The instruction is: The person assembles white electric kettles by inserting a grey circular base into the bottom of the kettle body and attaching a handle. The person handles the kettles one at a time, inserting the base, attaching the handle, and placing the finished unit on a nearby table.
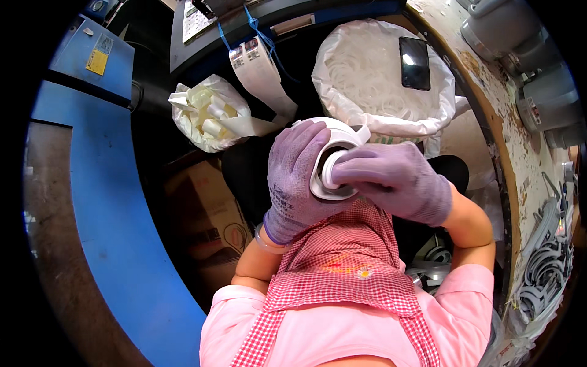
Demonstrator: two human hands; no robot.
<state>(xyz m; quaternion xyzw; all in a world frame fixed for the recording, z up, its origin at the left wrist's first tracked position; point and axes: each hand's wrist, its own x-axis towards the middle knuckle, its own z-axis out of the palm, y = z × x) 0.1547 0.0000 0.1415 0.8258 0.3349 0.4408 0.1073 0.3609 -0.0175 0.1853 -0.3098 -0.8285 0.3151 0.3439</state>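
Held in front of my apron is a white plastic jug-like vessel [330,124] with a round dark opening turned toward me. My left hand [296,171], in a purple knit glove, wraps round its left side. A white round ring-shaped part [329,169] sits at the opening, its far side partly inside. My right hand [391,180], gloved the same way, grips that part with bent fingers, which cover some of it. Beyond the vessel stands a white bag [342,110] full of translucent rings [361,73].
A black phone [414,63] lies on the rings. Left of the bag, a label roll [254,55] hangs on blue cord above a smaller bag of scraps [211,116]. Grey jugs [547,101] and grey curved parts [544,257] line the worn bench [513,140]. Blue machinery [122,220] stands left.
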